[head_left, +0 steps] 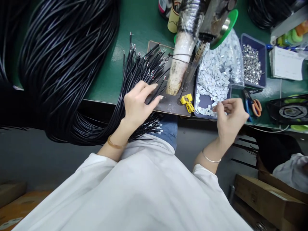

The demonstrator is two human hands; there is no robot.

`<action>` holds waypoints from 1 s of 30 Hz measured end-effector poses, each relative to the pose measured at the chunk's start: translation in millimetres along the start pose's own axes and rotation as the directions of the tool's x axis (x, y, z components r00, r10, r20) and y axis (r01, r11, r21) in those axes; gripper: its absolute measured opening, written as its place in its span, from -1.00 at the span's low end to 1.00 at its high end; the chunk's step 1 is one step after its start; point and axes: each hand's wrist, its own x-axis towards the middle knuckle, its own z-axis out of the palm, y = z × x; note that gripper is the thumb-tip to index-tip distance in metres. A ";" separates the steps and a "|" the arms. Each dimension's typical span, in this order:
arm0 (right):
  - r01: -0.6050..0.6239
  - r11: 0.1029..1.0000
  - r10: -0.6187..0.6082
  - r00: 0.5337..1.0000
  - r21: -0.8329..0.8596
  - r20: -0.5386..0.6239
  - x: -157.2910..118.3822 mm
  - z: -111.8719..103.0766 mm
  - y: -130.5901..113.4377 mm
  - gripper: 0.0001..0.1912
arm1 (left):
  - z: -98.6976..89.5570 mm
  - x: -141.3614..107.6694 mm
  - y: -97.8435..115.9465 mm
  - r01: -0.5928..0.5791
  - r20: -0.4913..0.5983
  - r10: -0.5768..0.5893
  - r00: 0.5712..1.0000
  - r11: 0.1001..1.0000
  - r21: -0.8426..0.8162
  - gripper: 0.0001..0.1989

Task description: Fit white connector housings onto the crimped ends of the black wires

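My left hand [138, 104] is over the front of a bundle of black cables [130, 72], thumb and index finger apart, nothing seen between them. The cables' stripped ends show thin coloured wires. At the front edge of a tray [203, 100] of small white connector housings [215, 80], my right hand [229, 117] pinches one white housing at its fingertips. Between the hands a yellow clip-like piece [187, 102] lies on the brown board [168, 104], beside a machine's worn white tube [179, 64].
A large coil of black cable [69, 57] fills the left. To the right are a bin of metal parts [252, 62], orange-handled scissors [256, 107], a note pad [286, 64] and a black fan [292, 111]. Cable ends with white connectors [157, 128] hang over my lap.
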 end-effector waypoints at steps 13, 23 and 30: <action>0.182 0.938 -0.122 0.969 -0.294 0.213 39.0 20.6 36.1 -0.81 | 1.4 3.1 10.5 0.244 0.070 -0.304 0.950 0.583 -0.775 -0.68; 0.114 0.945 -0.061 0.982 0.306 -0.178 -21.4 28.2 -48.4 -0.85 | 26.1 -27.7 34.1 0.593 0.549 -0.225 0.805 0.323 -0.737 -0.70; -0.020 0.804 -0.129 0.970 0.594 0.208 -44.4 53.2 -58.0 -0.94 | 31.9 -20.8 30.6 0.583 0.568 -0.172 0.805 0.407 -0.703 -0.67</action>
